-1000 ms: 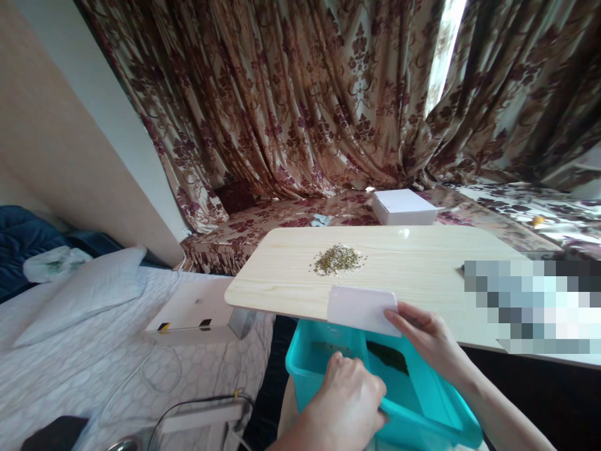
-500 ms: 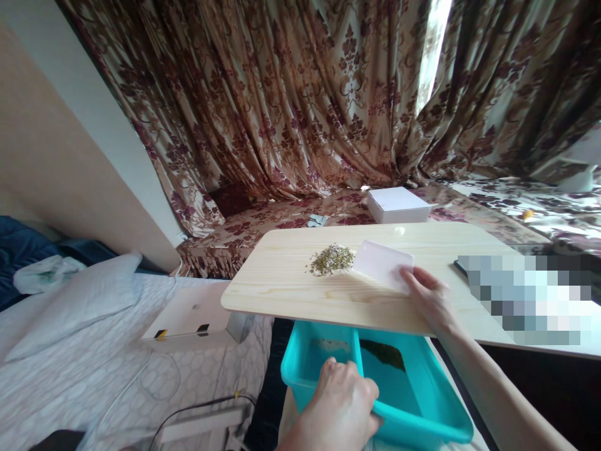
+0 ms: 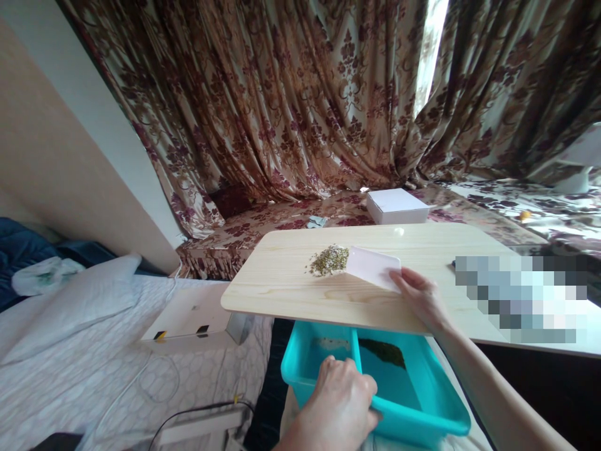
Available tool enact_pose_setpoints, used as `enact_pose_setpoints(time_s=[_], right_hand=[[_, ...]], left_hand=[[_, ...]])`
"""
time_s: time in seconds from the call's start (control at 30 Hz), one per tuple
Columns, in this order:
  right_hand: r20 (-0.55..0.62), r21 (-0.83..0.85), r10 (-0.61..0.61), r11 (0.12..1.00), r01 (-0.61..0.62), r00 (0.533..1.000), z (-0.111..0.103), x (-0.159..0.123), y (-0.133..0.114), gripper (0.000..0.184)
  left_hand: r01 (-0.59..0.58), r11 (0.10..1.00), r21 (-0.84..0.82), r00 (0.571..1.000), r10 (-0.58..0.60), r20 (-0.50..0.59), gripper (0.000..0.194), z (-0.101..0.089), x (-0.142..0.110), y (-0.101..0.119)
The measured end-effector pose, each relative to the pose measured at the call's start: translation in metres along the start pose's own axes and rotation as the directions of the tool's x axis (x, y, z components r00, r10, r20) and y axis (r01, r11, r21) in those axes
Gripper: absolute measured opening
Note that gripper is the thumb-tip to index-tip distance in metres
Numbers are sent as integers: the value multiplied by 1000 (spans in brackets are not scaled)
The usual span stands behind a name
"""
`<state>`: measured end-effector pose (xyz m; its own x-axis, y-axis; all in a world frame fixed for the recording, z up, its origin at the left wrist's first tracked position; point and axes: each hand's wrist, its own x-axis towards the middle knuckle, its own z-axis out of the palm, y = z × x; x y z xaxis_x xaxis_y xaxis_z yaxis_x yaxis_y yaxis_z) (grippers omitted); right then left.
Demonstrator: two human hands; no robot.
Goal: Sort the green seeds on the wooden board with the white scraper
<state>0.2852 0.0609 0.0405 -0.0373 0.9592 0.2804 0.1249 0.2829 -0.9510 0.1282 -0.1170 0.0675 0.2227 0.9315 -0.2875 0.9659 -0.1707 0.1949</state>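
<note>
A thin white plastic scraper (image 3: 373, 266) is pinched at its right end by my right hand (image 3: 417, 293). Its left edge touches a small pile of mixed green and whitish grains (image 3: 328, 260) on the pale wooden tabletop (image 3: 282, 294). Below the table's front edge, my left hand (image 3: 340, 394) is closed over the front rim of a turquoise divided bin (image 3: 422, 413), near its divider. A dark green heap of grains (image 3: 382, 352) lies in the bin's right compartment. Some whitish bits (image 3: 333, 343) show in the left one.
A white box (image 3: 397, 205) stands behind the table, before patterned curtains (image 3: 282, 94). At the table's right lies a blurred-out object (image 3: 530, 294). Left of the table, a bed (image 3: 117, 332) carries a flat white box (image 3: 192, 313), a pillow (image 3: 84, 297) and cables.
My right hand has moved left with the scraper, bringing its edge against the right side of the grain pile. My left hand stays on the bin.
</note>
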Motion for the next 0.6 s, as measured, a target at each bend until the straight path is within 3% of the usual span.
enact_pose_setpoints(time_s=[0.6], right_hand=[[82,66,53,996,-58,995,15,-1,-13,38]], left_hand=[[-29,999,43,999,30,-13,22,-8,-5,2]])
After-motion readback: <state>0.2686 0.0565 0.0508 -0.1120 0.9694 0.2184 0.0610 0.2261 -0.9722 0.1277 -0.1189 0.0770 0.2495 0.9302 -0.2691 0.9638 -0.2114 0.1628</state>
